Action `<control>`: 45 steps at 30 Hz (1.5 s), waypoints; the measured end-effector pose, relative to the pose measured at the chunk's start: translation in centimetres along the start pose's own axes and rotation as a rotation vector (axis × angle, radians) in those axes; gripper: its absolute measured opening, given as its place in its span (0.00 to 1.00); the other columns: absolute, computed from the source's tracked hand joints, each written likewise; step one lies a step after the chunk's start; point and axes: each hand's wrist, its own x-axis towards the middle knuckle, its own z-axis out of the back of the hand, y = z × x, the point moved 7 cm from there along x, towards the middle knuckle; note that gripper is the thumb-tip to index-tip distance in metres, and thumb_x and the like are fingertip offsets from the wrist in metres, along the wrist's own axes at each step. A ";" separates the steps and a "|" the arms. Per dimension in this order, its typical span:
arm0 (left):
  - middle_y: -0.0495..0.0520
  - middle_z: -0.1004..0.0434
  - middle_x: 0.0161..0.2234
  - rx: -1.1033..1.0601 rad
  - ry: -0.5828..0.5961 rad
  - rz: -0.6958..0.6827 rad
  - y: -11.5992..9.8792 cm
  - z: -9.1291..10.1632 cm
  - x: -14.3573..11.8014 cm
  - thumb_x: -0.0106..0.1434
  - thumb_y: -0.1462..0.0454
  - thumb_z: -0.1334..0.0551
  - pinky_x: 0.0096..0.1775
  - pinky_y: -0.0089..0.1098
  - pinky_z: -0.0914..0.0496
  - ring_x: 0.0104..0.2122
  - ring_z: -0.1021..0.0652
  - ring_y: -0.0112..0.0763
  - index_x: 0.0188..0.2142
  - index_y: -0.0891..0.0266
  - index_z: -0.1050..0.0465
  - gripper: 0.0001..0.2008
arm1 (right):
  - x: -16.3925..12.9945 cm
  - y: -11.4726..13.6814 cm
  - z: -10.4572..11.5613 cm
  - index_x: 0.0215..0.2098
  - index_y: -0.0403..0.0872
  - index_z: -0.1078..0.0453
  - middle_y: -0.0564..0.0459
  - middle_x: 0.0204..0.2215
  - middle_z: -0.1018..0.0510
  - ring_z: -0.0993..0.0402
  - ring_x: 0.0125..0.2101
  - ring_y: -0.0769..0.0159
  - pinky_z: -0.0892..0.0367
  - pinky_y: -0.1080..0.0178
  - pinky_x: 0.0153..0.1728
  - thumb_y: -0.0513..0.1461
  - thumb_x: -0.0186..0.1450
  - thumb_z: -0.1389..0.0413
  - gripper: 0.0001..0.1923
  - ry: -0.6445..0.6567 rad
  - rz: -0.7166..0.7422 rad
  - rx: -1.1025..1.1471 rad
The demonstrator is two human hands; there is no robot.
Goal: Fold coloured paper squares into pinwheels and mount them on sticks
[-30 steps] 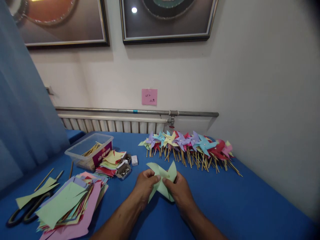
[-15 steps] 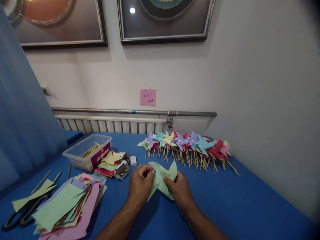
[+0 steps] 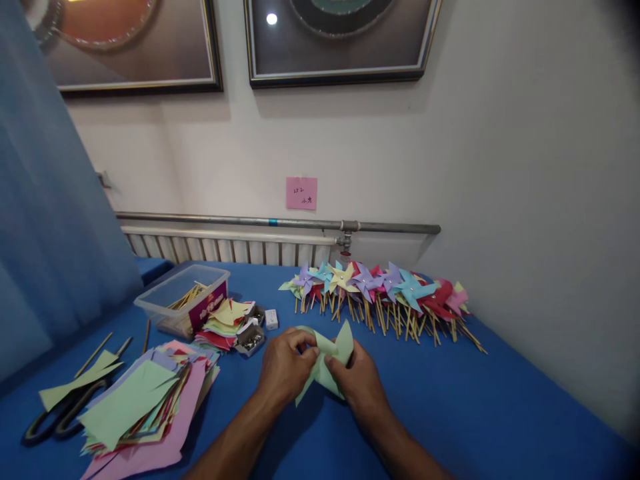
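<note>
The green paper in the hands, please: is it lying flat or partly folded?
Partly folded. The green paper has corners bent toward its middle, pinched there by the left hand and right hand; one pointed flap stands up.

Both hands meet over the blue bench (image 3: 450, 413): the left hand (image 3: 285, 370) and right hand (image 3: 357, 383) pinch a pale green paper pinwheel (image 3: 333, 353) between them. Finished pinwheels (image 3: 380, 293) lie behind; a paper stack (image 3: 145, 407) lies to the left.
</note>
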 end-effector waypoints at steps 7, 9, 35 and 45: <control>0.47 0.29 0.25 -0.071 0.021 0.028 0.5 -0.3 0.2 0.55 0.64 0.38 0.31 0.27 0.38 0.26 0.29 0.27 0.24 0.59 0.23 0.06 | -0.5 1.0 0.0 0.41 0.47 0.29 0.51 0.30 0.18 0.22 0.32 0.56 0.28 0.60 0.33 0.42 0.53 0.40 0.17 0.007 0.063 -0.041; 0.47 0.30 0.24 -0.122 0.009 0.043 0.9 -0.4 0.3 0.54 0.63 0.38 0.29 0.27 0.40 0.25 0.31 0.27 0.22 0.60 0.25 0.07 | -0.5 0.8 -0.1 0.41 0.47 0.29 0.51 0.31 0.18 0.22 0.32 0.56 0.28 0.60 0.33 0.42 0.53 0.40 0.17 0.007 0.058 -0.031; 0.45 0.37 0.17 -0.359 -0.127 0.274 2.6 -0.8 0.0 0.53 0.55 0.36 0.24 0.27 0.45 0.21 0.37 0.25 0.19 0.61 0.32 0.14 | 0.1 0.4 1.0 0.40 0.46 0.28 0.50 0.31 0.17 0.21 0.32 0.54 0.27 0.60 0.32 0.45 0.51 0.37 0.19 -0.061 -0.019 0.095; 0.46 0.31 0.17 -0.537 0.051 0.379 3.5 -3.5 -0.1 0.44 0.59 0.32 0.23 0.27 0.42 0.18 0.35 0.24 0.21 0.62 0.30 0.11 | 0.8 -0.8 1.1 0.40 0.47 0.29 0.50 0.29 0.17 0.20 0.31 0.54 0.26 0.58 0.33 0.46 0.51 0.36 0.20 -0.061 -0.015 0.090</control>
